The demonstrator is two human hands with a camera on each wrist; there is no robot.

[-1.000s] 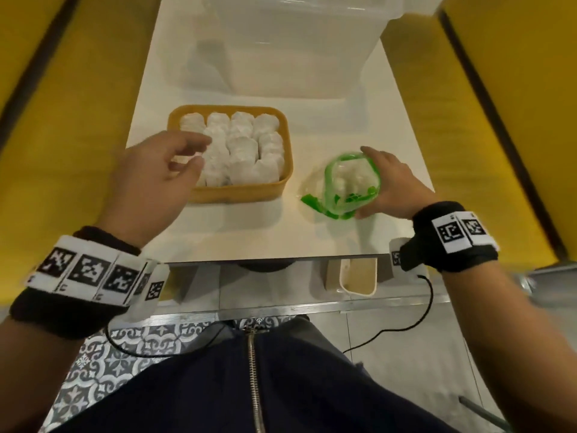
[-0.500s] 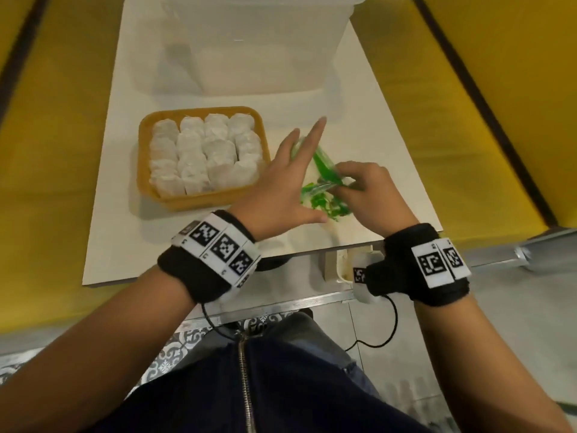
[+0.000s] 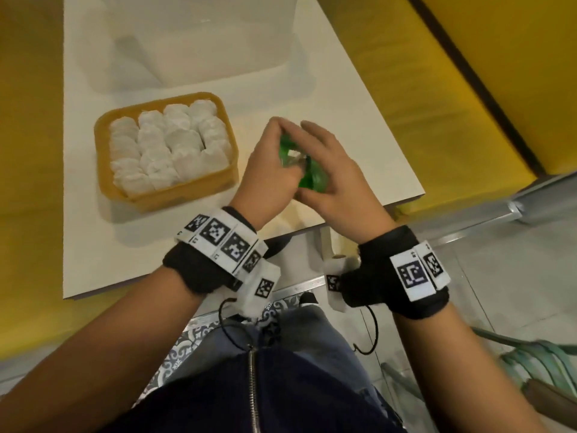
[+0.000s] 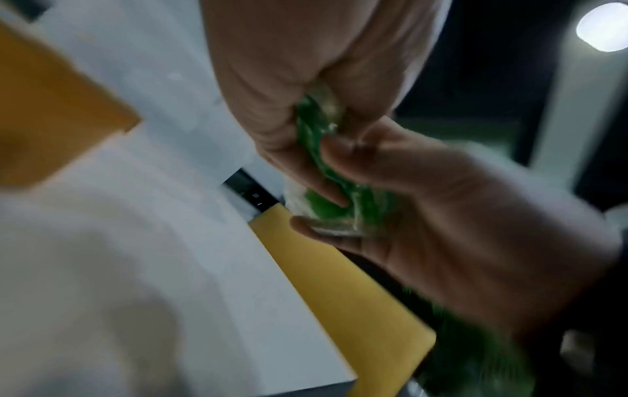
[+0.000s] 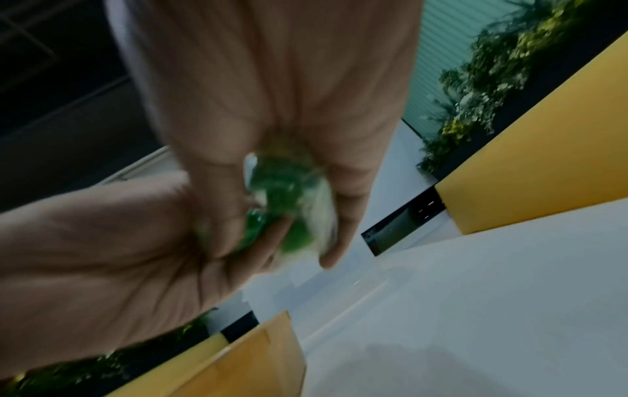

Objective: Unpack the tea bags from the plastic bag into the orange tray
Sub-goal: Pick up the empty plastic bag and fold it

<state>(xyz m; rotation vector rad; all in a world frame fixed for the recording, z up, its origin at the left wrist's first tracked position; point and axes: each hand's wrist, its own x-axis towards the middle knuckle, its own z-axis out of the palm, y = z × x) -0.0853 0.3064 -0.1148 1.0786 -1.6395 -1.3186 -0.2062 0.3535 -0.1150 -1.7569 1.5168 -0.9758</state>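
Note:
The orange tray (image 3: 187,195) sits on the white table, packed with several white tea bags (image 3: 168,145). To its right both hands hold the green and clear plastic bag (image 3: 309,175) just above the table. My left hand (image 3: 274,151) pinches the bag's top from the left, fingers curled. My right hand (image 3: 327,164) wraps it from the right. Something white shows inside the bag. In the left wrist view the left hand (image 4: 306,67) and right hand (image 4: 441,201) both clutch the crumpled bag (image 4: 326,166). The right wrist view, blurred, shows the same bag (image 5: 289,215).
A clear plastic storage box (image 3: 193,42) stands at the back of the white table (image 3: 93,245), behind the tray. Yellow panels (image 3: 390,73) flank the table on both sides. The table's front edge lies just under my wrists.
My left hand left the tray, crossed to the right and took hold of the bag. Both hands now grip the bag together.

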